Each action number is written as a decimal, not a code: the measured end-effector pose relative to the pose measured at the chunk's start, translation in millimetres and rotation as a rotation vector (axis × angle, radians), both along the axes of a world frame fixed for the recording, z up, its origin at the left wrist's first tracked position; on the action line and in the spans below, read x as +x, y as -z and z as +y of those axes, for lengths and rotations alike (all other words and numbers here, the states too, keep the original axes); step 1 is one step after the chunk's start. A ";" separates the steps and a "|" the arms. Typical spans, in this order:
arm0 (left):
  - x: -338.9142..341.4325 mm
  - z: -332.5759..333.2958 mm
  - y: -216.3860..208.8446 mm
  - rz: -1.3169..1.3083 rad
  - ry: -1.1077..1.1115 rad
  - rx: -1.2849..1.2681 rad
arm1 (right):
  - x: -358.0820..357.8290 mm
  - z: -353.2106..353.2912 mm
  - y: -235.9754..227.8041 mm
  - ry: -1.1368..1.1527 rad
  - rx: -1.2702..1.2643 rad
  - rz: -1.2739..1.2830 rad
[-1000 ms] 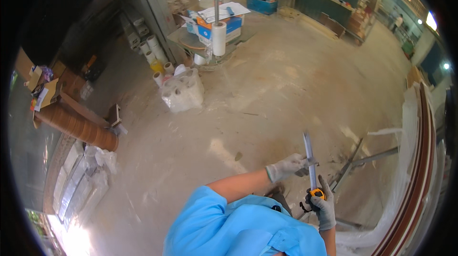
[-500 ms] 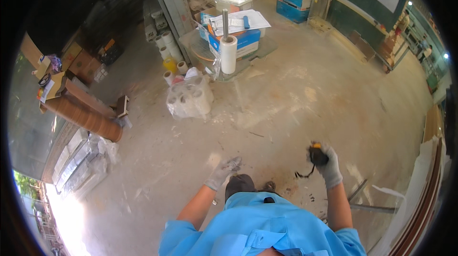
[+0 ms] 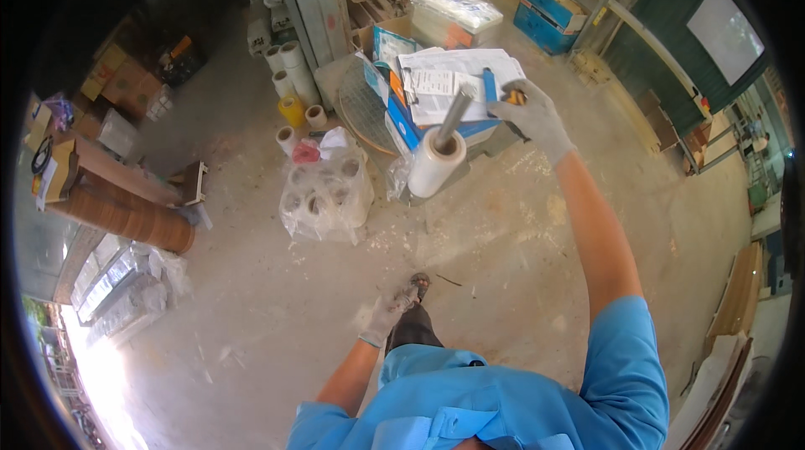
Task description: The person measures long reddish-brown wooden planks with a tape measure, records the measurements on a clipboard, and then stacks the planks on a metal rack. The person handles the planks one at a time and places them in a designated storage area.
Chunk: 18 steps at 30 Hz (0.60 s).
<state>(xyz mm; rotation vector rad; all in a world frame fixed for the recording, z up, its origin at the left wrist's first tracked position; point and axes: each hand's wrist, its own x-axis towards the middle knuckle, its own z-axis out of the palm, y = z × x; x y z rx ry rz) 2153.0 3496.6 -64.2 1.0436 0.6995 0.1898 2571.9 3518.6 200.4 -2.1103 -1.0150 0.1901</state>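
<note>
The right hand (image 3: 537, 119) has swung to the upper middle, fingers curled round the tape measure (image 3: 515, 98), bringing it beside the papers (image 3: 432, 81); lower centre, the left hand (image 3: 386, 316) is too blurred to tell its fingers' state.

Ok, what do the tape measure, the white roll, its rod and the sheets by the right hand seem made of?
Tape measure: likely plastic-cased, orange and black, mostly hidden by the right hand.
White roll: probably plastic film, smoothly wound with a soft sheen.
Rod: likely metal, smooth, grey, faintly shiny.
Sheets: apparently paper, thin, flat, matt and printed.
</note>
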 end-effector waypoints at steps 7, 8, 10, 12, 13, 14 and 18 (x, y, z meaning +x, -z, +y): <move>38.0 81.0 2.8 0.005 -0.069 0.033 | 32.9 141.0 31.2 -0.245 -0.237 -0.217; 38.7 85.4 2.1 0.052 -0.080 0.012 | 31.8 151.0 38.0 -0.270 -0.270 -0.217; 39.5 92.8 2.2 0.127 -0.073 -0.027 | 29.9 167.5 50.0 -0.341 -0.268 -0.263; 38.8 99.4 5.7 0.160 -0.032 -0.065 | 28.2 177.0 61.0 -0.398 -0.268 -0.303; 38.3 102.6 9.0 0.195 -0.001 -0.055 | 28.7 178.1 65.0 -0.390 -0.336 -0.312; 38.9 105.9 13.1 0.210 0.035 -0.045 | 29.8 174.6 68.2 -0.400 -0.289 -0.315; 50.6 118.9 26.9 0.117 0.154 0.065 | 34.3 112.1 74.2 -0.189 0.106 -0.384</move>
